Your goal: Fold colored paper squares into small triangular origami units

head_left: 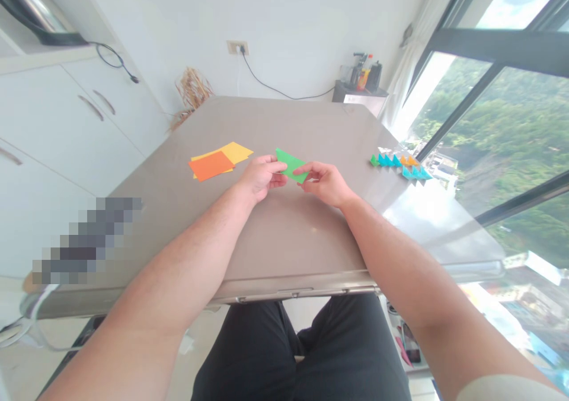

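And there we were, right in the middle of it: the green paper (290, 162) hung just above the table (293, 235), held up between both hands! Our left hand (265, 175) pinched its left end between thumb and fingers, while our right hand (325, 183) pinched the right end. It looked partly folded to us, a slanted shape, though we couldn't count its layers. What was done? Over on our right, near the window, stood the small pointed pieces (395, 161), green, blue, orange and teal, which we judged finished. What was left? Over on our left lay an orange sheet (211, 166) on top of yellow sheets (237, 151), flat and seemingly unfolded; how many, we couldn't tell. So the green one sat, we reckoned, somewhere between those two stages!
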Demonstrator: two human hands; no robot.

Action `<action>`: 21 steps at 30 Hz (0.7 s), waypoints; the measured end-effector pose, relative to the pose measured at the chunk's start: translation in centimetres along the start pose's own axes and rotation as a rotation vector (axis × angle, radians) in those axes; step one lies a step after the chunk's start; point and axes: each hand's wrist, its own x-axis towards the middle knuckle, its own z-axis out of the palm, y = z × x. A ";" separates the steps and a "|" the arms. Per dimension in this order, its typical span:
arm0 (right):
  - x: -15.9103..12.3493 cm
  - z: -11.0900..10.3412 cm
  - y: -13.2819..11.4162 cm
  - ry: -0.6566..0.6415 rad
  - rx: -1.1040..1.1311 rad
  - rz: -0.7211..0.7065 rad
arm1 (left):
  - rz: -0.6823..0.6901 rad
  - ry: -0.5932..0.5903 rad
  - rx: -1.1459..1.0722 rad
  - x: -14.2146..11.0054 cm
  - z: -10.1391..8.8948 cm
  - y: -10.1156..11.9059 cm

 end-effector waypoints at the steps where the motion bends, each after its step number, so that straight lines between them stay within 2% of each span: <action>1: 0.1 0.0 0.1 0.007 -0.009 0.011 | -0.011 -0.007 0.002 -0.1 0.0 0.0; 7: 0.3 0.0 0.5 0.034 -0.012 0.018 | -0.074 -0.105 0.033 -0.6 0.2 0.1; 10: 0.2 0.0 0.4 0.018 0.011 0.016 | -0.096 -0.098 0.048 -0.7 0.3 0.1; 15: 0.2 0.1 -0.2 0.043 0.094 0.028 | -0.081 -0.118 0.047 -0.9 0.5 0.1; 21: 0.6 0.4 0.2 0.147 0.167 0.054 | -0.028 -0.138 0.022 -1.1 1.4 -0.7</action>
